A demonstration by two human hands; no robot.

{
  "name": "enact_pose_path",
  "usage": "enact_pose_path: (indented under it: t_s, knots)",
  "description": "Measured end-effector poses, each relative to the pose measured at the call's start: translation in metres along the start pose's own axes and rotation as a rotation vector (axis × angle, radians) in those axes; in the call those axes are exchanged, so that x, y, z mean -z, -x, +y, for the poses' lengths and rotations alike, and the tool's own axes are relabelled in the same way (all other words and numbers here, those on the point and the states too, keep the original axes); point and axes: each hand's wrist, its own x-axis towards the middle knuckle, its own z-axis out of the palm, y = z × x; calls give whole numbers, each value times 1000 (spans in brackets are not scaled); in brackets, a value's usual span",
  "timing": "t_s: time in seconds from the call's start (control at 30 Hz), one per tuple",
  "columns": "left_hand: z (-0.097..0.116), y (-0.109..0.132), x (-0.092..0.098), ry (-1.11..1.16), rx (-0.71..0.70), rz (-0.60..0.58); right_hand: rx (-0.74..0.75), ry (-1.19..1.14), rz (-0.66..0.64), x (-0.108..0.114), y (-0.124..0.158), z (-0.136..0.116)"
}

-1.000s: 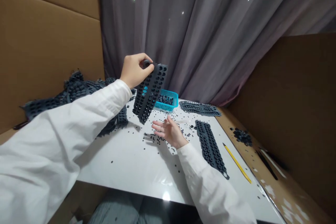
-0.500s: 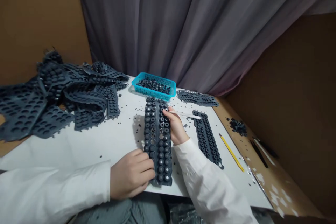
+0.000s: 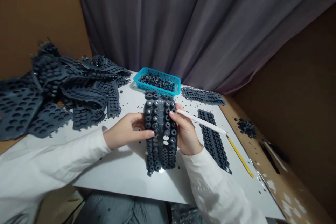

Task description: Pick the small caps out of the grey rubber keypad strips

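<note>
A dark rubber strip (image 3: 161, 119) with rows of round rings is held up over the white table, bent so its lower part curves away. My left hand (image 3: 128, 129) grips its left edge, thumb across the front and the other fingers partly hidden behind. On the right edge, my right hand (image 3: 187, 131) pinches the strip near its upper part. A thin white stick (image 3: 202, 121) also sits in my right hand, pointing right. Some holes in the strip show white through them.
Behind the strip stands a blue basket (image 3: 157, 91) of small dark pieces. Dark rubber sheets (image 3: 52, 94) are heaped at left. Another strip (image 3: 214, 140), a flat sheet (image 3: 203, 96), a yellow pencil-like tool (image 3: 240, 155) and a pile of dark bits (image 3: 246, 128) lie at right.
My left hand has moved up from the strip's lower left edge to its middle. The strip has gone from straight to bent, and the white stick now points more toward the lower right.
</note>
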Motion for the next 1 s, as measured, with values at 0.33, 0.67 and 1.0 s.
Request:
enact_pose_path:
  t_s: [0.33,0.67,1.0]
  knots:
    - [30,24,-20,89,-140,-60,210,131,-45,-7,29,-24]
    - [57,44,-26,-144,-385,197,314,272,-44,-22,77,-33]
    - [58,44,-29,-178,-433,282,377,392,-50,-32,84,-37]
